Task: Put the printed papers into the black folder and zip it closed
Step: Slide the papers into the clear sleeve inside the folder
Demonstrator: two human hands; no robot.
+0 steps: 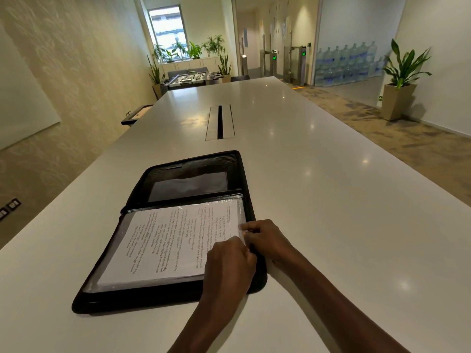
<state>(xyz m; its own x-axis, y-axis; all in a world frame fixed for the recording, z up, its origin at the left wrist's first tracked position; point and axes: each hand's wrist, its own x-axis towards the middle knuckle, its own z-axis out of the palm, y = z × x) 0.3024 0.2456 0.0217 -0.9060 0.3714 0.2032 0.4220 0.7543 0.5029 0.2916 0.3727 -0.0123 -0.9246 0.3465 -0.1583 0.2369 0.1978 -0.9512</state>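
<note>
The printed papers [168,244] lie flat in the near half of the open black folder [163,299], apparently tucked under a clear plastic sleeve, the text running sideways to my view. At the folder's right edge I have both hands working the same spot: my left hand [228,263], knuckles up and fingers curled, pinches the corner of the sheets or sleeve, though I cannot tell which, while my right hand [265,240] meets it from just beyond the folder's rim, fingertips pinching that same film edge. The folder's far half, lined with a dark pocket, lies open away from me. The folder sits on the white bench [331,200]; beyond the folder, a cable hatch [220,122] is set into the benchtop, and farther off stand potted plants [402,64] and stacked water bottles [346,63]. I judge the loading step nearly done, with the papers being seated and squared. Next, as I read it, comes letting go, folding the far half over the papers, then finding the zip pull, which I cannot see here, and running it round the edge.
</note>
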